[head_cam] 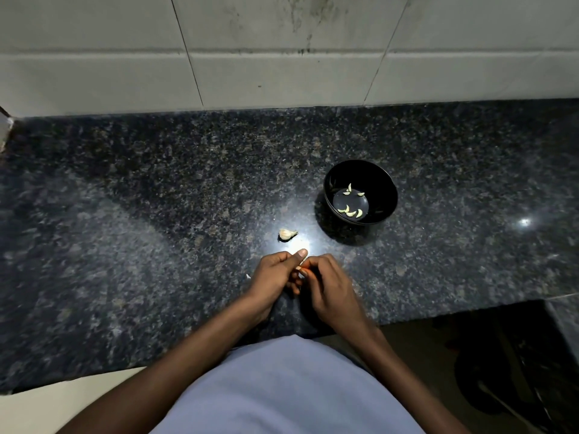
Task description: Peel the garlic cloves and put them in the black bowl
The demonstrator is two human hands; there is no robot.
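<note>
dark speckled granite counter (125, 214) | stained white wall tiles (282, 42)

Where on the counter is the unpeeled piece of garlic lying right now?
In the head view, the unpeeled garlic lies on the granite counter just beyond the left hand, to the lower left of the black bowl and clear of it.

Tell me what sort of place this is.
Most likely a home kitchen: a dark speckled granite counter against a tiled wall, with a black bowl holding peeled garlic cloves.
</note>
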